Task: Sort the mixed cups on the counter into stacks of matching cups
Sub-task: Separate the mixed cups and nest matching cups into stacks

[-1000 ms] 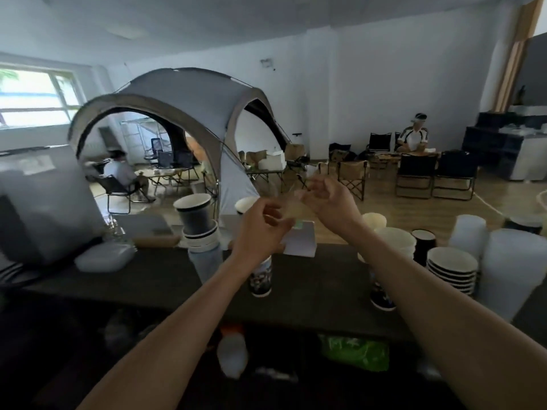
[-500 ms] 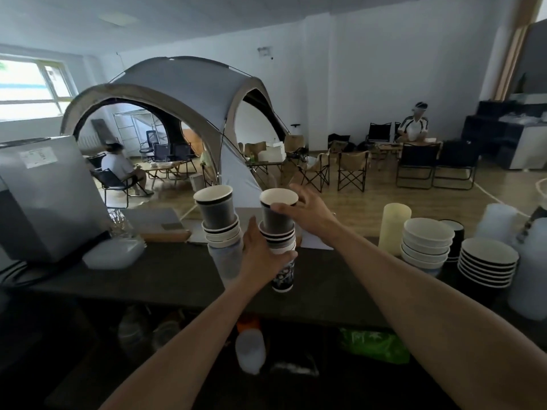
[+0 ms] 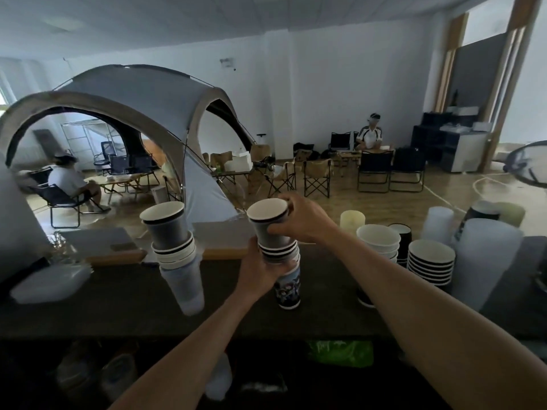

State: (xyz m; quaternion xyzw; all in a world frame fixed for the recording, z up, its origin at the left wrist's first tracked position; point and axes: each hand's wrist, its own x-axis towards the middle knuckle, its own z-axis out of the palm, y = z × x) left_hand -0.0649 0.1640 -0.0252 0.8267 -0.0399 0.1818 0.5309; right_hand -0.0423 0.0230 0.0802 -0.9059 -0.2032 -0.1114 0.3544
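A mixed stack of cups stands on the dark counter in the middle. My left hand grips its lower half, above a cup with a printed picture. My right hand holds the top dark cup by its rim and wall. To the left a second mixed stack leans, with dark and white paper cups on top of clear plastic ones.
Right of my arms stand a stack of white bowls, a stack of black-striped bowls, tall frosted plastic cups and a pale yellow cup. A plastic lid box lies at the left. Behind the counter are a tent, chairs and seated people.
My hands came together on the middle stack: the left closed around its lower part and the right took hold of the top dark cup. The view shifted left.
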